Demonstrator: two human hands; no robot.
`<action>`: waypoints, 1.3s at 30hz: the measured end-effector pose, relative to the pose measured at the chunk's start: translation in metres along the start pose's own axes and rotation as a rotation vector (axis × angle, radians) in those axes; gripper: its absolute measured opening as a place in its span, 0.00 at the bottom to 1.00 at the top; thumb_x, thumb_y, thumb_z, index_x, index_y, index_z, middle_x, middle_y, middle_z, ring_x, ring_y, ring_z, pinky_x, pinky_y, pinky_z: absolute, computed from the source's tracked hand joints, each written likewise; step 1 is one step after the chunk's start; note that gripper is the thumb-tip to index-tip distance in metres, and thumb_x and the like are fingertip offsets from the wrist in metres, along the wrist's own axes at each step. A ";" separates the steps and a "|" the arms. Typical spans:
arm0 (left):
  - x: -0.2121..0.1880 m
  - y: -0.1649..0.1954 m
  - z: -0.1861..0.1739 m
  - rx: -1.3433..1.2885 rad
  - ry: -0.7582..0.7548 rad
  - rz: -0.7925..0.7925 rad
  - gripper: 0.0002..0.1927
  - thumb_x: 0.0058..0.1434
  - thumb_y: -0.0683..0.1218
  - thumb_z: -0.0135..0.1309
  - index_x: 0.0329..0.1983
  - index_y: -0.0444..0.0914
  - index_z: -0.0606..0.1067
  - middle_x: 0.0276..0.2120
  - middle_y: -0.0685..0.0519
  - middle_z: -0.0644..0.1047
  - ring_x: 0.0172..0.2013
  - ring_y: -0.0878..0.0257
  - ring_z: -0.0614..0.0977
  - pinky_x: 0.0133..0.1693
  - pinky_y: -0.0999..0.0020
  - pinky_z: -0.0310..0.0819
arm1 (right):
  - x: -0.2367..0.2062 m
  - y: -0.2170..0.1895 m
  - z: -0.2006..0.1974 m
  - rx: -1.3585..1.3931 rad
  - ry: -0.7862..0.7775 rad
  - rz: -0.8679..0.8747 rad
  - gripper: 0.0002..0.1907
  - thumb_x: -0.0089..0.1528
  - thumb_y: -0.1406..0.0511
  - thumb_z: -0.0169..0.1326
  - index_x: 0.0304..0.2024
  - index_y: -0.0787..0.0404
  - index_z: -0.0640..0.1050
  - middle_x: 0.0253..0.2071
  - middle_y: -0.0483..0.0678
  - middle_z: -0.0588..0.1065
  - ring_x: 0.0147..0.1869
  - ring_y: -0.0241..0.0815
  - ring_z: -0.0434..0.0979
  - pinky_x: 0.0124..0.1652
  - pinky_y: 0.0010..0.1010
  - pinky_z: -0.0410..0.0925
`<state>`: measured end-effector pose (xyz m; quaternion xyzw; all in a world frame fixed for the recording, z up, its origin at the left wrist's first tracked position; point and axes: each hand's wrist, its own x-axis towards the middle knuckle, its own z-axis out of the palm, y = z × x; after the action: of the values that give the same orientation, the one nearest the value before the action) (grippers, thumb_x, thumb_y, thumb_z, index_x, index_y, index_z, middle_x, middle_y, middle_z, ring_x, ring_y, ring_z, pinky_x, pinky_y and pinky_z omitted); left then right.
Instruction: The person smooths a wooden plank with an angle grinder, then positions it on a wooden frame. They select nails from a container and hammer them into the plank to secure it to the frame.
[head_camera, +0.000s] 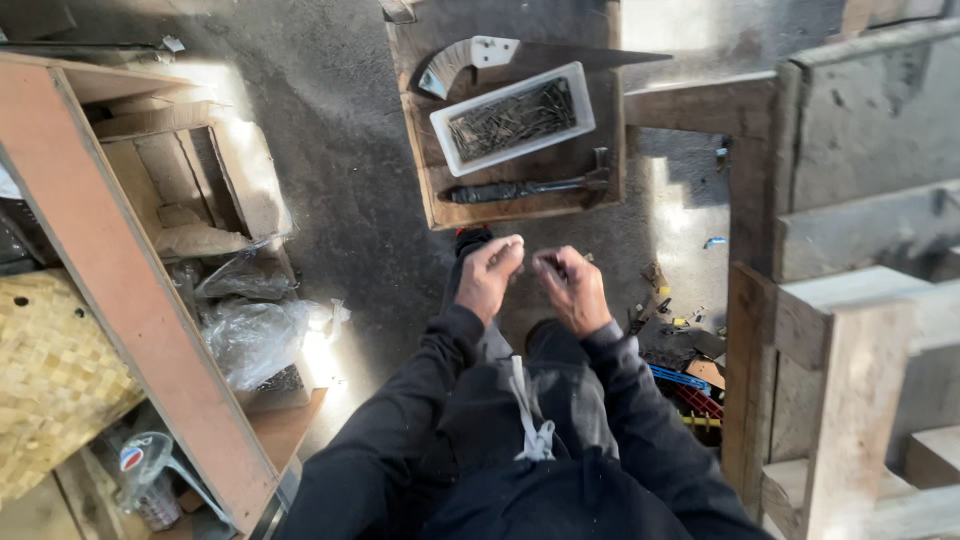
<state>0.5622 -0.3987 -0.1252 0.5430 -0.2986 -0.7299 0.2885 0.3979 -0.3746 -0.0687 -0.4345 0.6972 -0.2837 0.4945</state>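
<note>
Both hands meet at waist height: the left hand (488, 275) and right hand (572, 288) each pinch small dark metal nails, probably light, stiff and sharp-tipped, best gripped mid-shank. Just beyond them sits a white rectangular plastic tray (441, 127) of nails.

Hard sunlight is cast in patches: glare is seen on the cardboard box (190, 180) at ten o'clock and on the plastic bag (265, 335) at eight o'clock. The floor (340, 120) toward twelve o'clock is left in deep shadow. Slight blur is shown on the fingers; edges are mildly stretched.
</note>
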 end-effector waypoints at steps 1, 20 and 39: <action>0.020 0.006 -0.009 0.022 0.046 -0.014 0.16 0.71 0.48 0.57 0.54 0.30 0.79 0.34 0.54 0.77 0.35 0.68 0.75 0.39 0.71 0.71 | 0.026 -0.003 0.006 0.004 0.013 -0.104 0.07 0.67 0.66 0.58 0.44 0.64 0.79 0.34 0.49 0.78 0.36 0.36 0.76 0.36 0.28 0.70; 0.186 0.001 -0.041 -0.340 0.528 -0.108 0.20 0.67 0.40 0.51 0.61 0.30 0.72 0.45 0.53 0.79 0.41 0.67 0.81 0.45 0.71 0.77 | 0.303 -0.008 0.079 -1.054 -0.420 -0.354 0.46 0.54 0.56 0.66 0.66 0.69 0.60 0.52 0.62 0.74 0.54 0.61 0.76 0.47 0.50 0.71; 0.221 0.013 -0.036 0.001 0.664 0.007 0.23 0.71 0.56 0.51 0.52 0.31 0.79 0.38 0.50 0.81 0.39 0.64 0.79 0.45 0.67 0.73 | 0.298 0.011 0.064 -0.858 -0.417 -0.402 0.15 0.62 0.59 0.60 0.46 0.61 0.76 0.40 0.53 0.80 0.37 0.55 0.82 0.37 0.48 0.73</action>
<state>0.5446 -0.5759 -0.2611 0.7505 -0.1904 -0.5120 0.3721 0.4149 -0.6314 -0.2322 -0.7708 0.5402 0.0310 0.3362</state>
